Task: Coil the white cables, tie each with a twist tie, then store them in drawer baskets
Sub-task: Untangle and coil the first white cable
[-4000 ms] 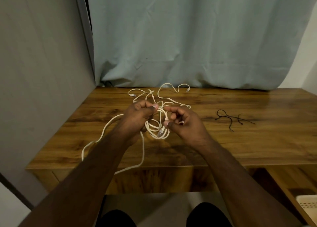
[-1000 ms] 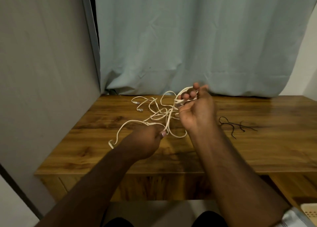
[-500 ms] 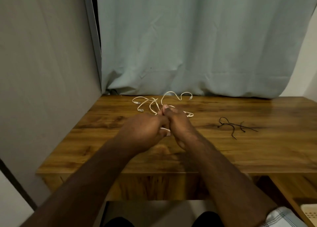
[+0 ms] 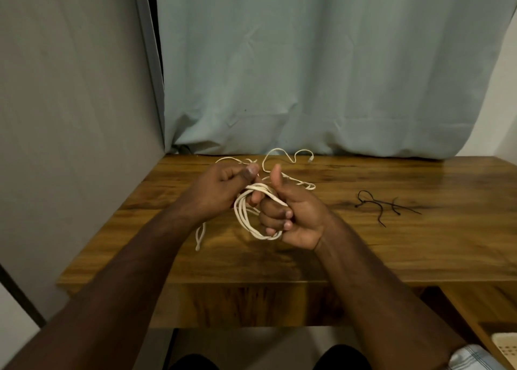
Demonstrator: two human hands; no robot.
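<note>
A white cable coil (image 4: 246, 216) of several loops hangs above the wooden desk (image 4: 363, 246). My right hand (image 4: 291, 216) grips the coil, fingers curled round its loops and thumb up. My left hand (image 4: 223, 185) pinches a strand of the same cable at the coil's top. A loose tail (image 4: 199, 235) hangs down at the left onto the desk. More white cable (image 4: 282, 162) lies tangled behind my hands near the curtain. Black twist ties (image 4: 377, 204) lie on the desk to the right.
A grey wall panel (image 4: 70, 118) bounds the desk on the left and a pale curtain (image 4: 307, 76) hangs behind it. A white perforated basket (image 4: 505, 347) shows at the lower right corner, below the desk's side shelf.
My hands, pressed together half a second ago, have parted a little and lifted, so the coil now shows between them. The loose tail on the left has grown much shorter than four seconds ago.
</note>
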